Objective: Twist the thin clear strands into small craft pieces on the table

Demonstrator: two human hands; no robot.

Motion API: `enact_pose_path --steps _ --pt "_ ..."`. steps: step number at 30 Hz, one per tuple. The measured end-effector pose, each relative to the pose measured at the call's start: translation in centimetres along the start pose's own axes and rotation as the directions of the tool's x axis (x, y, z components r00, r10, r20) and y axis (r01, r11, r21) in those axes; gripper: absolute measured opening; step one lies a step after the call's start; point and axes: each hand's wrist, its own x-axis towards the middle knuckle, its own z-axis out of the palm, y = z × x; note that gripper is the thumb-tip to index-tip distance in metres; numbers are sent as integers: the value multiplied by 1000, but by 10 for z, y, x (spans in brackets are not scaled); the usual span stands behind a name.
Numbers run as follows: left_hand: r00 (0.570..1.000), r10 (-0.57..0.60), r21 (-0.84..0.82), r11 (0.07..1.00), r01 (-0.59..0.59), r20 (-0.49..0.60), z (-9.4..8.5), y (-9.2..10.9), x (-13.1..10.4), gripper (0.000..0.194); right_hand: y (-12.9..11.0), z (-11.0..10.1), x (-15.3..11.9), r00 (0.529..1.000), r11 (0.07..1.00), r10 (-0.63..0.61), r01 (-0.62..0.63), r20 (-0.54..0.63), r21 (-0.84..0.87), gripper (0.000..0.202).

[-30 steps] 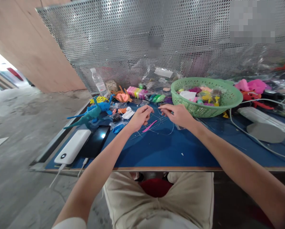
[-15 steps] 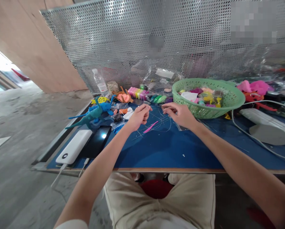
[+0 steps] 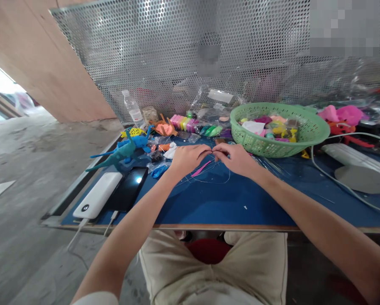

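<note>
While near a green basket (image 3: 266,147) of colourful pieces (image 3: 276,128), left hand (image 3: 188,159) and right hand (image 3: 237,158) together; grip unclear.

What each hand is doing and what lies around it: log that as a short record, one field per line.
Hands: left hand and right hand, fingertips together or nearly so
Held item: too small to tell
Below hands: slim pink piece on blue table
By right wrist: thin wires
Left side: teal toy, white power bank, phone
Right side: green basket of colourful pieces
</note>
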Motion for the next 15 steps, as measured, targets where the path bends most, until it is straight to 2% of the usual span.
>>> enact_pose_path --steps 4,9,12,15 --pt "999 27 14 1000 -27 -29 1 -3 -1 28 2 -1 0 999 987 45 -45 3 152 20" --pt "999 17 -123 992 -22 -42 -3 0 2 25 0 5 1 994 964 101 -88 -40 252 20" --pt "997 -79 -264 961 82 20 -5 -3 4 23 4 7 2 988 964 139 -118 -71 237 19" --pt "962 -208 -405 875 265 179 -9 -15 6 23 12 1 1 975 968 186 -160 -125 191 18"
